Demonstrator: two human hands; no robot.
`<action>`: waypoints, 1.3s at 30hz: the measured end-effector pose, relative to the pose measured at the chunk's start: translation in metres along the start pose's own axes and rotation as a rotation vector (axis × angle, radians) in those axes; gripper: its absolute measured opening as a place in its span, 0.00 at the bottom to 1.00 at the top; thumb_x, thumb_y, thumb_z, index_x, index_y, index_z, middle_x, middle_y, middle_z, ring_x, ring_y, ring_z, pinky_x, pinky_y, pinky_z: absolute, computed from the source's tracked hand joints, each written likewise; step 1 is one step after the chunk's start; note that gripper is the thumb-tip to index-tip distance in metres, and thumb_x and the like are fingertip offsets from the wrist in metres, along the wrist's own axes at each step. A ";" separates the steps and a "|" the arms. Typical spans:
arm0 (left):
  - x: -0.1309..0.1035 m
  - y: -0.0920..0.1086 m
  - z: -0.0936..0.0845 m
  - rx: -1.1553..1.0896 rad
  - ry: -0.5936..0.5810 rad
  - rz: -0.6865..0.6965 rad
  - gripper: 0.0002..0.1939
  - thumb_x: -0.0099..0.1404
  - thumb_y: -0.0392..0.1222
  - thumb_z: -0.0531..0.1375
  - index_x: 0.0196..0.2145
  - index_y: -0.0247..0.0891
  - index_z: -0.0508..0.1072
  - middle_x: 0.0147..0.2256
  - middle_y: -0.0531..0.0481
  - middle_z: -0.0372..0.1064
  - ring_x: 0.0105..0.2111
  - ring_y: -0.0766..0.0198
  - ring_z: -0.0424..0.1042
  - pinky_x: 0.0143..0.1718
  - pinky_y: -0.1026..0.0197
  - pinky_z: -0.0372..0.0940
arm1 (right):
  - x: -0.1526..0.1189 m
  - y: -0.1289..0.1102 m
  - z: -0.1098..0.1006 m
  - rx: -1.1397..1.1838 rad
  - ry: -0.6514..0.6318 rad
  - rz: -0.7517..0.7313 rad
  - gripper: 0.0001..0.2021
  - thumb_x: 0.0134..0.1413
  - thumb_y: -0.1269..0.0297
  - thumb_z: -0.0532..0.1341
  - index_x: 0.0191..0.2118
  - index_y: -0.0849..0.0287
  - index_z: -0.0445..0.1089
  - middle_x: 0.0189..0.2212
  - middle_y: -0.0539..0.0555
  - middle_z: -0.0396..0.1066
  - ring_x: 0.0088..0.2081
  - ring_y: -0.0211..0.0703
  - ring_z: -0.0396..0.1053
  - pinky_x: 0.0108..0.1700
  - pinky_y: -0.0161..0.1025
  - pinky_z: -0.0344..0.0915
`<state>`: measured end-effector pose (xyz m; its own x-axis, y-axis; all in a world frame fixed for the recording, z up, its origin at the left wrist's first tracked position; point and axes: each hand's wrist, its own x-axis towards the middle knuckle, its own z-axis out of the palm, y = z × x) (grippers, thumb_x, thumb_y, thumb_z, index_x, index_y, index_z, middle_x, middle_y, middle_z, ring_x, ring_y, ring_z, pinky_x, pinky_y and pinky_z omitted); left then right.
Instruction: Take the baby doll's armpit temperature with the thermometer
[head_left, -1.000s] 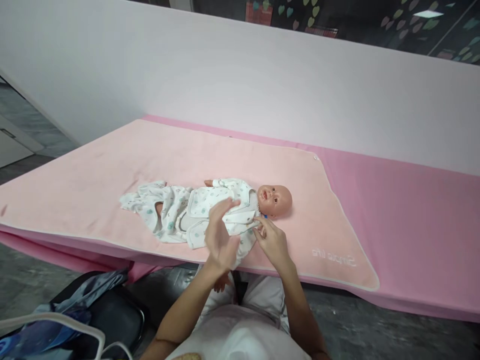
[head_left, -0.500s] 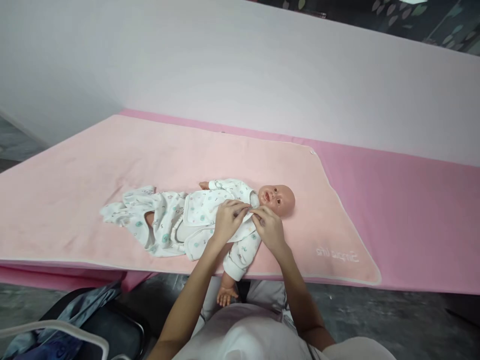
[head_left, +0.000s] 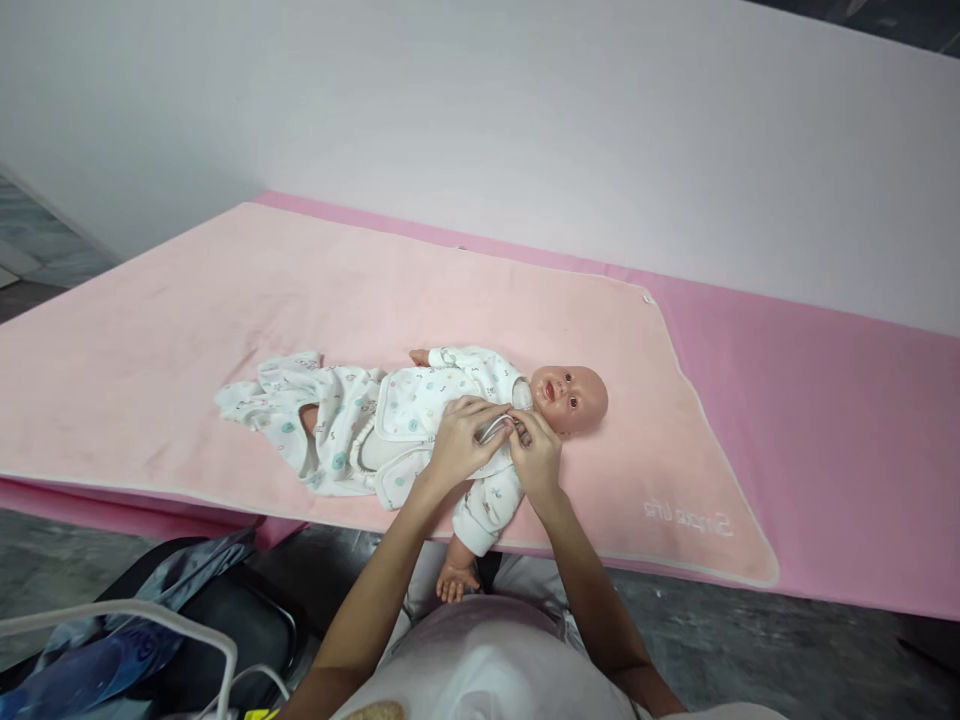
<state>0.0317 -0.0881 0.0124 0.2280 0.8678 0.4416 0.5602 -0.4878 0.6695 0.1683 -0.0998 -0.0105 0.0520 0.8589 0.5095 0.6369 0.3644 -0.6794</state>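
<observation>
A baby doll (head_left: 570, 396) lies on its back on a peach mat (head_left: 360, 280), its head to the right. It wears a white baby shirt (head_left: 409, 405) with small coloured prints, the front partly open. Matching patterned trousers (head_left: 339, 420) cover its legs. Over the chest, near the collar, my left hand (head_left: 466, 436) pinches the edge of the shirt. My right hand (head_left: 535, 452) grips the same edge just below the doll's chin, fingertips almost meeting those of the left. The exact spot between the fingertips is hidden. One doll hand (head_left: 456, 578) hangs over the table's near edge.
A pink cloth (head_left: 840, 430) covers the table beneath the mat. Behind stands a white panel (head_left: 480, 120). At lower left are a black chair (head_left: 240, 620) with fabric on it, a blue plastic bottle (head_left: 105, 670) and a white curved bar (head_left: 172, 615).
Both hands stay at the collar, and the shirt edge between them is now lifted and folded. The whole scene has shifted slightly as the head camera moved.
</observation>
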 end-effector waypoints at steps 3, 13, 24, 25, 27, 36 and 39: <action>-0.001 -0.002 0.004 0.035 0.020 -0.012 0.13 0.63 0.40 0.56 0.45 0.44 0.74 0.39 0.50 0.73 0.41 0.59 0.66 0.46 0.52 0.59 | 0.000 -0.001 0.000 0.004 0.001 -0.001 0.12 0.59 0.64 0.52 0.38 0.58 0.72 0.34 0.55 0.73 0.34 0.40 0.70 0.38 0.37 0.68; -0.006 0.000 0.006 0.081 0.053 0.020 0.13 0.66 0.40 0.51 0.44 0.42 0.73 0.38 0.51 0.72 0.41 0.60 0.64 0.46 0.55 0.57 | -0.003 -0.003 0.000 0.029 0.027 0.080 0.13 0.58 0.61 0.54 0.41 0.60 0.73 0.36 0.56 0.73 0.33 0.39 0.70 0.37 0.36 0.68; -0.008 -0.004 0.009 0.122 0.062 0.043 0.16 0.67 0.39 0.50 0.51 0.42 0.69 0.39 0.49 0.71 0.42 0.60 0.64 0.47 0.54 0.57 | -0.002 -0.001 -0.001 0.037 -0.031 0.056 0.13 0.59 0.63 0.52 0.41 0.58 0.73 0.36 0.56 0.71 0.36 0.40 0.69 0.39 0.37 0.67; -0.009 -0.004 0.009 0.136 0.056 0.053 0.16 0.67 0.39 0.50 0.51 0.42 0.68 0.40 0.48 0.71 0.42 0.60 0.64 0.46 0.54 0.57 | -0.002 -0.001 -0.001 0.036 -0.032 0.056 0.13 0.59 0.62 0.52 0.41 0.58 0.73 0.35 0.56 0.71 0.36 0.40 0.69 0.39 0.37 0.67; -0.010 -0.004 0.010 0.158 0.041 0.065 0.17 0.67 0.38 0.50 0.51 0.43 0.69 0.40 0.48 0.70 0.42 0.59 0.63 0.46 0.54 0.57 | -0.002 -0.001 -0.001 0.033 -0.033 0.062 0.13 0.59 0.62 0.52 0.40 0.58 0.73 0.35 0.55 0.71 0.35 0.40 0.69 0.38 0.36 0.67; -0.010 0.000 0.009 0.171 0.040 0.075 0.16 0.66 0.37 0.49 0.49 0.43 0.70 0.44 0.49 0.70 0.44 0.59 0.63 0.48 0.54 0.57 | -0.003 0.002 0.002 0.007 -0.039 0.089 0.13 0.58 0.62 0.52 0.40 0.58 0.72 0.34 0.54 0.70 0.31 0.38 0.68 0.36 0.35 0.66; -0.010 0.000 0.009 0.167 0.046 0.079 0.17 0.66 0.36 0.50 0.51 0.43 0.68 0.43 0.49 0.71 0.43 0.59 0.63 0.47 0.54 0.57 | -0.003 0.001 0.002 0.011 -0.039 0.096 0.13 0.58 0.62 0.52 0.40 0.58 0.72 0.34 0.54 0.70 0.32 0.39 0.68 0.36 0.35 0.65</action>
<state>0.0363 -0.0957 0.0023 0.2421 0.8204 0.5180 0.6674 -0.5283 0.5248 0.1676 -0.1009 -0.0135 0.0818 0.9034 0.4209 0.6221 0.2837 -0.7298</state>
